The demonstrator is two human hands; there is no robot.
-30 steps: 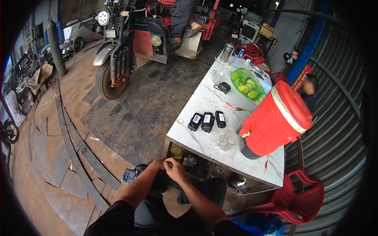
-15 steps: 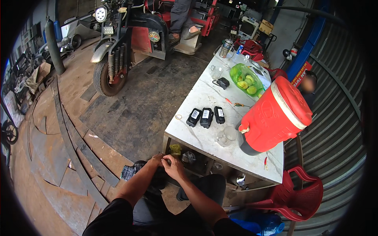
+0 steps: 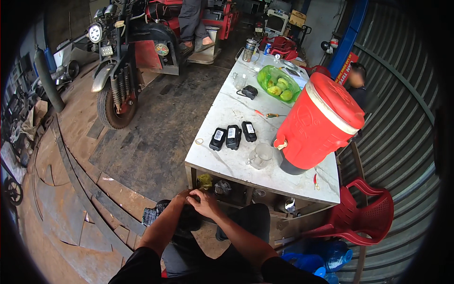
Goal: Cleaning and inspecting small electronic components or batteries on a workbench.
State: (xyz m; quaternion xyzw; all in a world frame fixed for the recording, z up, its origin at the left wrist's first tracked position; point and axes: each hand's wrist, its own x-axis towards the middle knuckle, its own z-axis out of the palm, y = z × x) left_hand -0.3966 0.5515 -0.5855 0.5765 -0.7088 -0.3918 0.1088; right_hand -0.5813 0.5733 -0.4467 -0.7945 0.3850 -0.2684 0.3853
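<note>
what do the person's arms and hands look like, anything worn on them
The left hand and right hand wear no gloves, and no watch shows on either wrist. Black short sleeves end near the elbows, leaving the forearms bare. Rings: cannot tell.

Crumpled yellow plastic (image 3: 205, 181) lies under the white tabletop (image 3: 213, 158), near its corner.

A corrugated metal wall (image 3: 402, 151) flanks stained floor (image 3: 156, 123), white table (image 3: 213, 158) and red chair (image 3: 352, 215)

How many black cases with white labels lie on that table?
3, in a row left of the red cooler: left case, middle case, right case. More could hide behind it.
</note>
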